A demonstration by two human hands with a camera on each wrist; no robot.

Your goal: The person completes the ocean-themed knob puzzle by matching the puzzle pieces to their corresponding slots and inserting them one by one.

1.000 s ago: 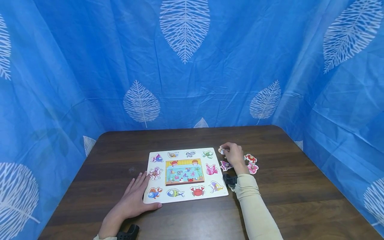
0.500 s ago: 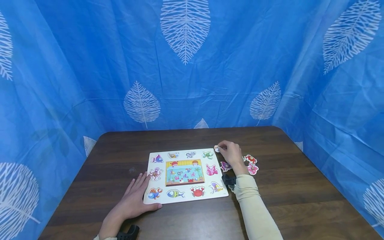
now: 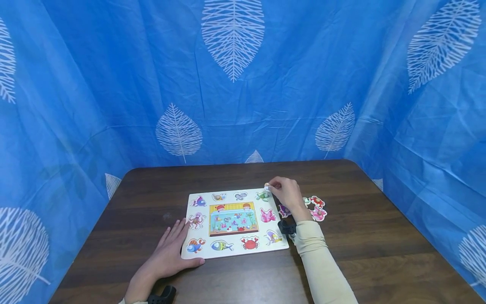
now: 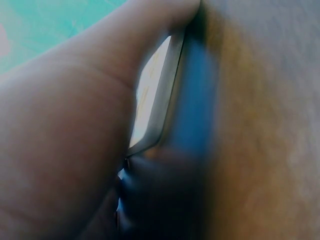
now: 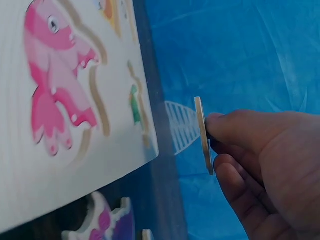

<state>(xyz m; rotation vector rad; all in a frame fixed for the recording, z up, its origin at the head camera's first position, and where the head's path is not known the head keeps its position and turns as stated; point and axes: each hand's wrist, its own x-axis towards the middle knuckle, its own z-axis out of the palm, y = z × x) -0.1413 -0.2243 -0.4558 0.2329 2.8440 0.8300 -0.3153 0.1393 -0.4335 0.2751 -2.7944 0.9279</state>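
A white puzzle board with sea-animal shapes lies flat on the table. My left hand rests at its left front corner, fingers fairly straight along the left side and thumb along the front edge. My right hand pinches a small puzzle piece at the board's far right corner. In the right wrist view that puzzle piece is seen edge-on, upright and clear of the board, so its picture is hidden. In the left wrist view, blurred, the thumb side of my left hand covers much of the board.
Right of the board lie loose pieces: a purple one partly behind the right wrist, a red one and a pink one. The dark wooden table is bordered by blue leaf-patterned curtains.
My right hand has moved left with the puzzle piece, from beside the board to its far right corner. The left hand has stayed in place.
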